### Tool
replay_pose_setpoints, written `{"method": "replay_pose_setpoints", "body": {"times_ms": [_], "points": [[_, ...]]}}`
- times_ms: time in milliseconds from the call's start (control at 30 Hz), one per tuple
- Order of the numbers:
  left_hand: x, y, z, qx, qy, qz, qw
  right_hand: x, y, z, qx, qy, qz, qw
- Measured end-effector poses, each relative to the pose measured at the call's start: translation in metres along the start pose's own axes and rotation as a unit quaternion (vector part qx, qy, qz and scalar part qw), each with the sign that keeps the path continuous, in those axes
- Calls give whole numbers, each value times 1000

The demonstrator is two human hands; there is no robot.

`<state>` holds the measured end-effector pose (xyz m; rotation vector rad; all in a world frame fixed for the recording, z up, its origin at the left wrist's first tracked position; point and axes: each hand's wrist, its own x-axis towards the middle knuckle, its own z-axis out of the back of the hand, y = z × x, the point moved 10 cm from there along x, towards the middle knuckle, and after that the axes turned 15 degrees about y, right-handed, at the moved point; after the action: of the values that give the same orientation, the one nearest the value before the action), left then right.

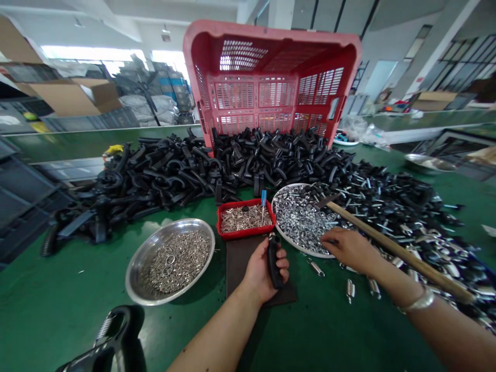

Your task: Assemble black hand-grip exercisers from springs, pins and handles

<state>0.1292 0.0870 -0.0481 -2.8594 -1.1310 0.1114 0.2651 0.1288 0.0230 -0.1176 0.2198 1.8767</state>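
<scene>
My left hand is wrapped round a black plastic handle, held upright over a dark mat. At the right edge of a white round tray of small metal parts, my right hand has its fingertips pinched together; what they hold, if anything, is too small to make out. Behind my left hand stands a red tray of small pins, with a blue-handled screwdriver in it. A steel bowl of small metal pieces sits to the left. Several springs lie near my right hand.
A large red crate lies on its side behind a heap of black parts. A wooden-handled hammer rests across the parts on the right. One assembled black piece with a spring is at the front left of the green table.
</scene>
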Motion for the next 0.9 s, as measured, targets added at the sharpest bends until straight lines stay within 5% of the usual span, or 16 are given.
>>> {"method": "replay_pose_setpoints", "body": {"times_ms": [233,500,767,900], "points": [[0,0,0,15,-3,7,1000,14,-11,4,-56,-11,-127,990],[1,0,3,22,-1,10,1000,20,-9,5,-80,-9,-160,984],[2,2,2,31,7,23,999,20,-33,14,-9,-57,-116,992],[3,3,3,28,5,21,999,16,-21,21,11,-90,-96,991]]}}
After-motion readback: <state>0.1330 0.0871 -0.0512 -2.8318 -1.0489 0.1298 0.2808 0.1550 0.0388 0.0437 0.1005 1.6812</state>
